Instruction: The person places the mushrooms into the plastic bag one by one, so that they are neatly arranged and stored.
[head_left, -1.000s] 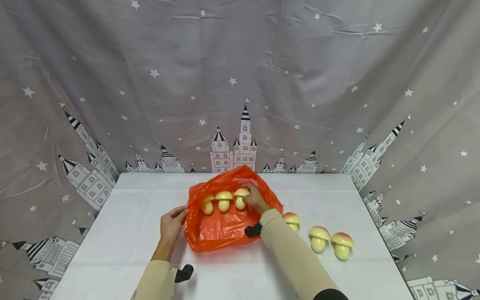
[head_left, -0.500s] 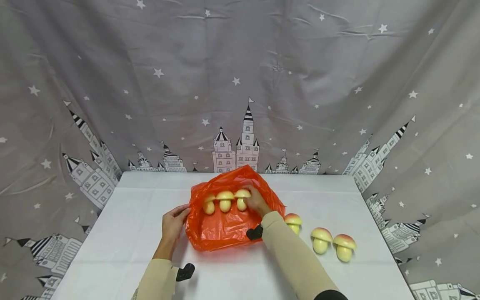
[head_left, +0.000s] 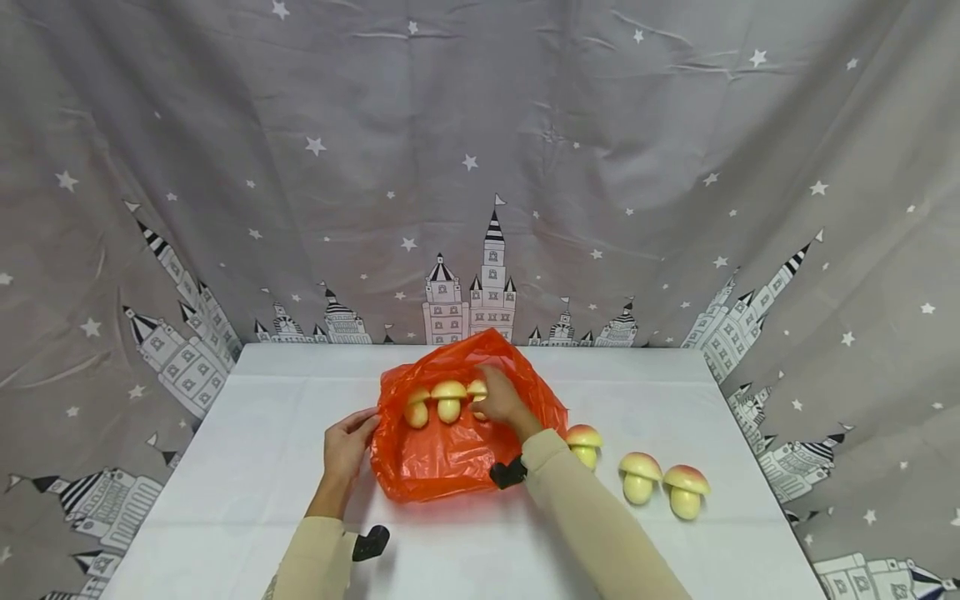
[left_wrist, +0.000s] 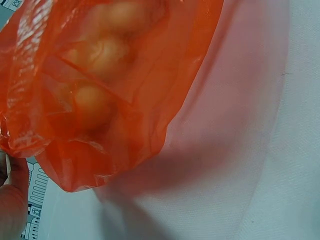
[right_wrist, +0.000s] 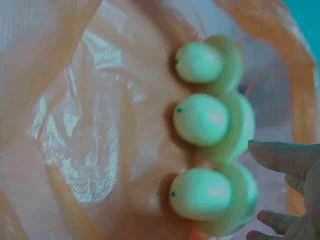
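An orange-red plastic bag (head_left: 442,462) lies on the white table with its mouth wide apart. Three toy mushrooms stand in a row inside: a left mushroom (head_left: 416,408), a middle mushroom (head_left: 448,402) and a right mushroom (head_left: 477,389), partly covered. My left hand (head_left: 347,446) pinches the bag's left edge between thumb and fingers. Inside the bag, my right hand (head_left: 501,396) is beside the right mushroom. The right wrist view shows its thumb (right_wrist: 285,156) stretched out and its fingers spread around the mushroom's cap (right_wrist: 240,200), gripping nothing.
Right of the bag on the table are three more mushrooms: a near one (head_left: 583,443) partly behind the right sleeve, another (head_left: 639,477), and a third (head_left: 686,490). A grey curtain (head_left: 330,167) with castles and stars hangs behind the table.
My right hand's fingers have spread and shifted left over the right mushroom, covering more of it. The left hand stays on the bag's edge.
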